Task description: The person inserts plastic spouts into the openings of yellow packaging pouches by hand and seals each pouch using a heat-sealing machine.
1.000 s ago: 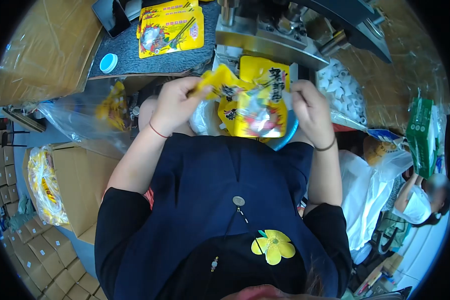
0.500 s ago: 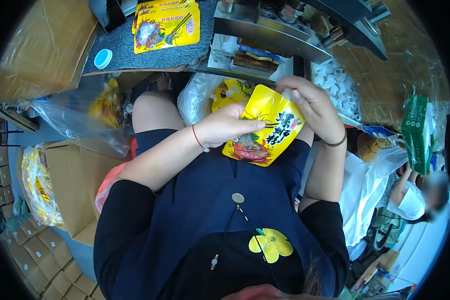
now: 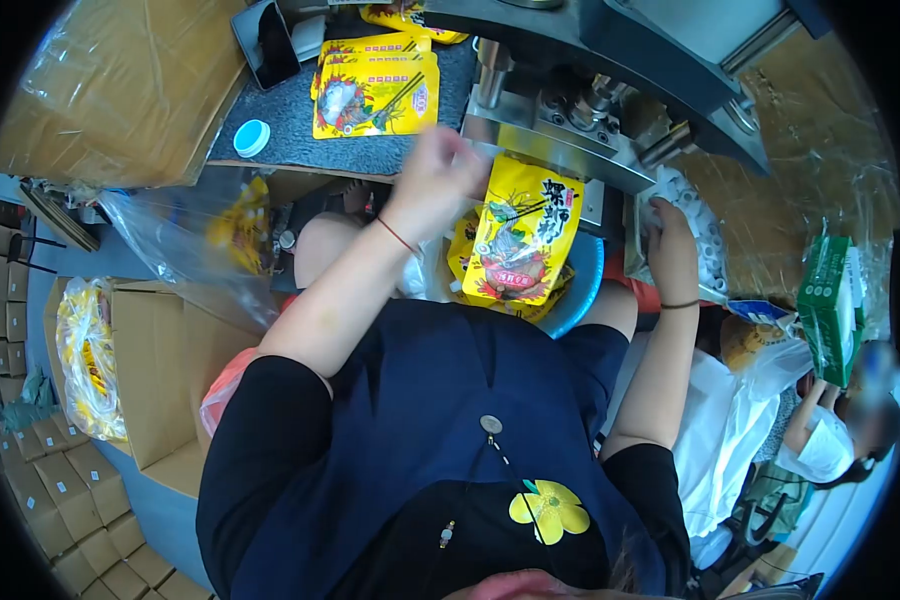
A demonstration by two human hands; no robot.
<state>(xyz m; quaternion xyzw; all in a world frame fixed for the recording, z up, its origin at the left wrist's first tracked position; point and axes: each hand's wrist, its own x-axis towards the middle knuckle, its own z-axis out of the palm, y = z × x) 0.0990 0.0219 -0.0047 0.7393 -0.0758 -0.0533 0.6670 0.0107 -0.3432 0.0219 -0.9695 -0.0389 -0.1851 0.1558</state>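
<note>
A yellow printed pouch (image 3: 523,240) hangs at the front of a metal press (image 3: 570,150), its top edge against the machine and its lower part over other yellow pouches. Neither hand is on it. My left hand (image 3: 435,185), smeared by motion, is just left of the pouch and press; its finger state is unclear. My right hand (image 3: 673,245) is at the box of small white plastic spouts (image 3: 708,235), fingers curled in among them. Whatever those fingers pinch is hidden. A blue basin (image 3: 590,285) shows beneath the hanging pouch.
Several yellow pouches (image 3: 375,95) lie stacked on the blue-grey mat, near a phone (image 3: 265,43) and a round light-blue lid (image 3: 252,138). An open carton (image 3: 155,375) stands at left. A green box (image 3: 828,310) is at right, with another person (image 3: 820,430) beyond it.
The pouch has left both hands and now hangs at the press. My left hand has moved up and away from it; my right hand has moved down to the spout box. The view has shifted.
</note>
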